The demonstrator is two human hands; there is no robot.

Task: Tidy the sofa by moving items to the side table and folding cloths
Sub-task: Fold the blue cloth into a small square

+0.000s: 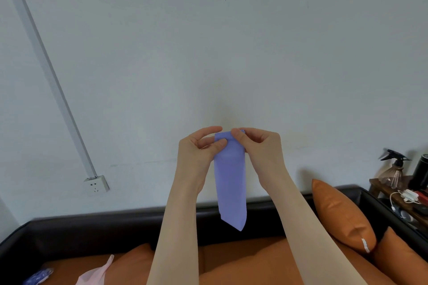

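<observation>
Head view shows the left hand and right hand pinching the top edge of a narrow, folded lavender cloth hanging above the orange sofa, mid-fold; next likely halving it lengthwise.

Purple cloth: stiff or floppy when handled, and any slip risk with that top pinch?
Likely floppy: the purple cloth hangs straight down from where the left hand and right hand pinch its top edge. Probably light, since fingertips alone carry it. Slip risk seems low, though the folded layers could fan open if one pinch loosens.
</observation>
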